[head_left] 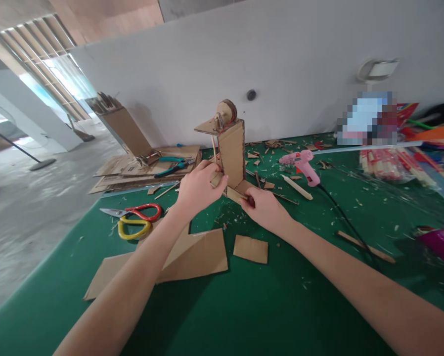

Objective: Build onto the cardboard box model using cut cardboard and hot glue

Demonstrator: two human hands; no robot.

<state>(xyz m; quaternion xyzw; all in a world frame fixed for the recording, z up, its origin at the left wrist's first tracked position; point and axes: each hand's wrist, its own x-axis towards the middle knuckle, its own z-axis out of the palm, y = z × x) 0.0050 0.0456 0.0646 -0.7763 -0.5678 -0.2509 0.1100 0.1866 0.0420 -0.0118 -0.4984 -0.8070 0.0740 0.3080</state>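
A cardboard model (232, 153) stands upright on the table, with a flat top plate, a round cardboard wheel (226, 111) above it and a thin stick (214, 148) running down one side. My left hand (199, 187) has thumb and fingers closed around a small round cardboard piece (216, 179) low on the model, near the foot of the stick. On the other side, my right hand (263, 205) pinches the edge of the model's base; its fingertips are partly hidden.
Scissors (135, 220) and cut cardboard (196, 257) lie front left. Pliers (173, 165) rest on stacked cardboard (111, 170). A pink glue gun (303, 163), a glue stick (296, 188) and scraps lie right. Wrapped sticks (383, 165) are farther right; a wall stands behind.
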